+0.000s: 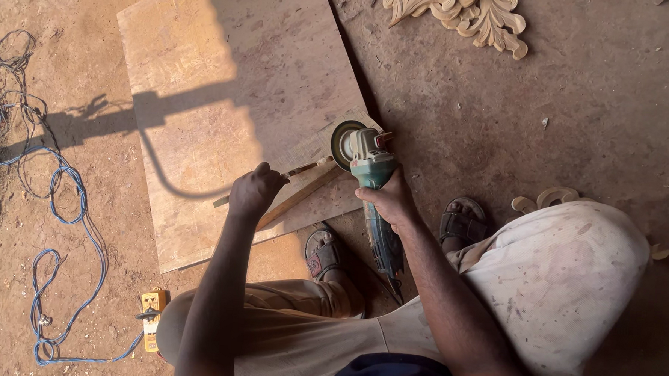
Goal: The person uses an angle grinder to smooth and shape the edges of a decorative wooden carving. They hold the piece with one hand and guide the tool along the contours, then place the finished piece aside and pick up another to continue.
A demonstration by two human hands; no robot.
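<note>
A large flat plywood sheet [233, 93] lies on the dirt floor beneath both hands. The right hand [391, 200] wraps its fingers around a green angle grinder [369, 174], disc forward. Just left, the left hand [253, 192] pinches a thin wooden strip [298, 198] against the sheet.

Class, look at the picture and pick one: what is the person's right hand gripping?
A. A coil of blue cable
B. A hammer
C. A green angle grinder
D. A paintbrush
C. The right hand is wrapped around the body of the green angle grinder, its disc at the thin tool held in the left hand; the blue cable lies loose on the ground.
</note>
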